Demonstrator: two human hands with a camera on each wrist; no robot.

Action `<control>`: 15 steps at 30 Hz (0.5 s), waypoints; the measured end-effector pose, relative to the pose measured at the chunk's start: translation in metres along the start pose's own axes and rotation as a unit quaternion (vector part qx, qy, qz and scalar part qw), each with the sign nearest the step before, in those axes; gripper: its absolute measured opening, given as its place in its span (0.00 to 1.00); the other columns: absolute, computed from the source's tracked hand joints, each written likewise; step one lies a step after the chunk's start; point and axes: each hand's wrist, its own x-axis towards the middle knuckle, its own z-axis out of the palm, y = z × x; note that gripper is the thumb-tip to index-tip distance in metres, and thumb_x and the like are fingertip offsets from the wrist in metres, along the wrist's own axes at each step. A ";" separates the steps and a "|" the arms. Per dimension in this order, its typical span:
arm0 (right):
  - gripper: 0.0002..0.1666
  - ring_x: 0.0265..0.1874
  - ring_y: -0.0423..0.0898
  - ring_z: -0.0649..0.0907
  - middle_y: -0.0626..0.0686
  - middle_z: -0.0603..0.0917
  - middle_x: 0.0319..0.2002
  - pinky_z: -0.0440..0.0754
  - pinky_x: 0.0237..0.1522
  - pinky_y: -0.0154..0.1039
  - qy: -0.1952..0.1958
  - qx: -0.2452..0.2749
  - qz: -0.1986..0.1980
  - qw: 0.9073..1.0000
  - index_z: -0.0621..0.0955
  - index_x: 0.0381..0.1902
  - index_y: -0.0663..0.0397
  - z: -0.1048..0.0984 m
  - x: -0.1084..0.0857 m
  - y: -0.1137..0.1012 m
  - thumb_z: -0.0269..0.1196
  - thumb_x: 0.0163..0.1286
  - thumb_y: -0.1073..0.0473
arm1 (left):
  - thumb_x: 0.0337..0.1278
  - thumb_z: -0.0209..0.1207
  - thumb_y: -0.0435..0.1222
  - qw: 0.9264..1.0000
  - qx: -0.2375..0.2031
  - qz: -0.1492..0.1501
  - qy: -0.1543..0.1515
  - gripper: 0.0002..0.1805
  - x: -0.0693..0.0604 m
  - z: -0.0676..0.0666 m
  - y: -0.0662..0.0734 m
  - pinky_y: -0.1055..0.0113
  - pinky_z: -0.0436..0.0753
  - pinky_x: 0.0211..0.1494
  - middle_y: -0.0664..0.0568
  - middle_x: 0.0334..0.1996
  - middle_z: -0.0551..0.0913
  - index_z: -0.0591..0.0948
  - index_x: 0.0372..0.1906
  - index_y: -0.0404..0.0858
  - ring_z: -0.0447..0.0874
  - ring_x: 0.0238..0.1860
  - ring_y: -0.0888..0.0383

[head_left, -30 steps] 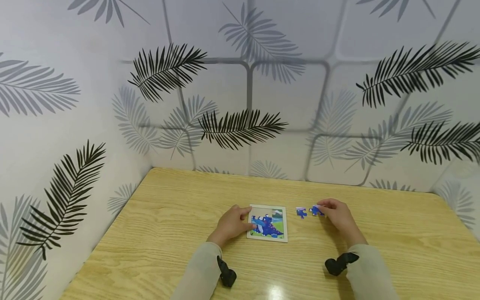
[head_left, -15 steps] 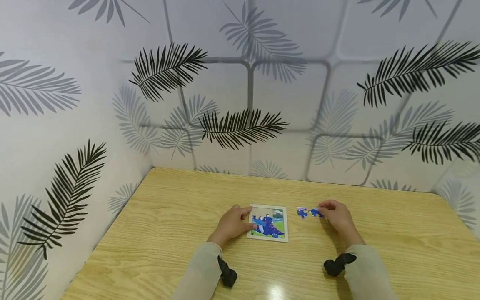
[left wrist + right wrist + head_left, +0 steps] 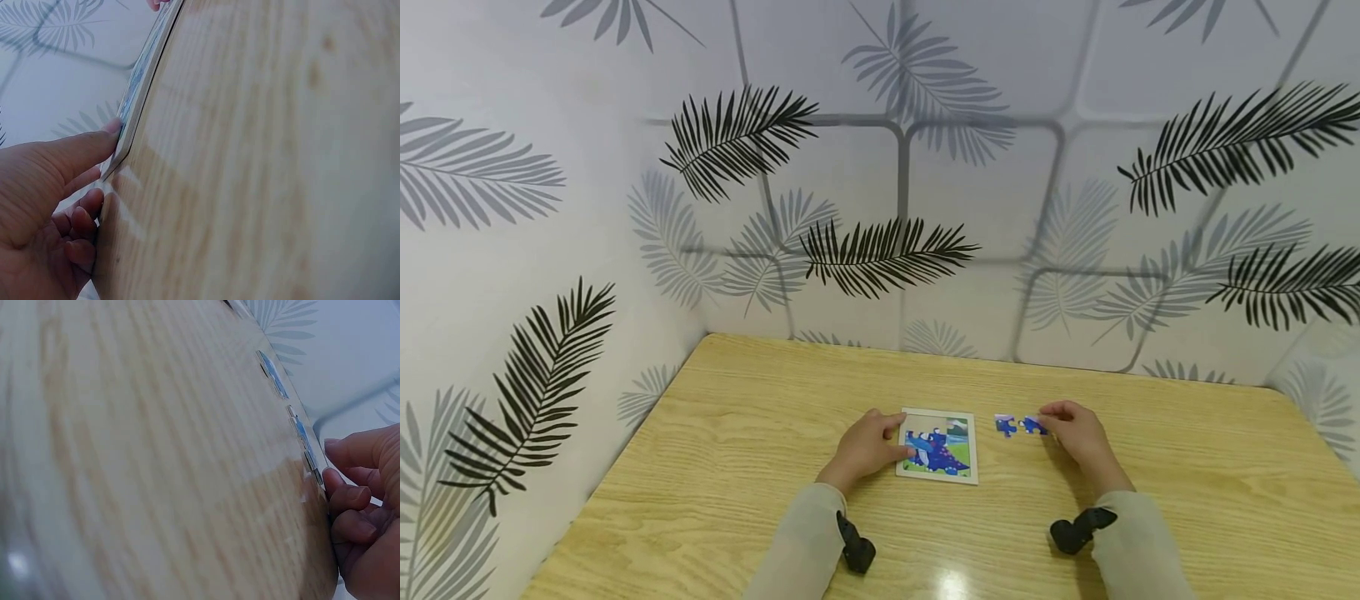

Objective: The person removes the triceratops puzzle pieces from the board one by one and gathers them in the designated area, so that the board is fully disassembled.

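A small jigsaw puzzle in a pale square tray (image 3: 974,450) shows a blue dinosaur, with bare backing at its upper left. My left hand (image 3: 865,446) holds the tray's left side: one finger touches the upper left corner, and the thumb lies over the left edge. Right of the tray, a loose puzzle piece (image 3: 1004,426) lies on the table. Beside it is a second puzzle piece (image 3: 1032,425), its right end pinched at the fingertips of my right hand (image 3: 1077,433). In the right wrist view, both pieces lie low against the tabletop, and the other fingers are curled.
The wood-grain table (image 3: 760,400) runs back to a wall (image 3: 850,183) patterned with leaves. Dark wrist cameras sit on both forearms, the left camera (image 3: 855,546) below the tray and the right camera (image 3: 1078,532) below the loose pieces.
My right hand and the piece at its fingertips have shifted slightly toward me, and that piece has turned a little. The left hand stays on the tray.
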 end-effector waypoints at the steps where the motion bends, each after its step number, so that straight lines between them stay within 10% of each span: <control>1: 0.17 0.42 0.54 0.74 0.65 0.78 0.47 0.71 0.37 0.37 -0.001 0.002 0.002 1.000 0.77 0.49 0.68 0.000 0.000 0.000 0.58 0.69 0.59 | 0.50 0.68 0.44 1.000 0.000 0.001 0.000 0.34 0.000 0.000 0.000 0.67 0.59 0.31 0.53 0.27 0.62 0.74 0.64 0.42 0.61 0.27 0.58; 15: 0.17 0.41 0.53 0.73 0.63 0.77 0.46 0.70 0.37 0.38 0.008 0.014 -0.004 1.000 0.77 0.50 0.67 -0.001 -0.003 -0.008 0.56 0.70 0.60 | 0.49 0.68 0.45 1.000 0.009 -0.004 -0.001 0.35 0.002 0.002 -0.003 0.67 0.59 0.31 0.53 0.27 0.62 0.73 0.65 0.44 0.61 0.27 0.59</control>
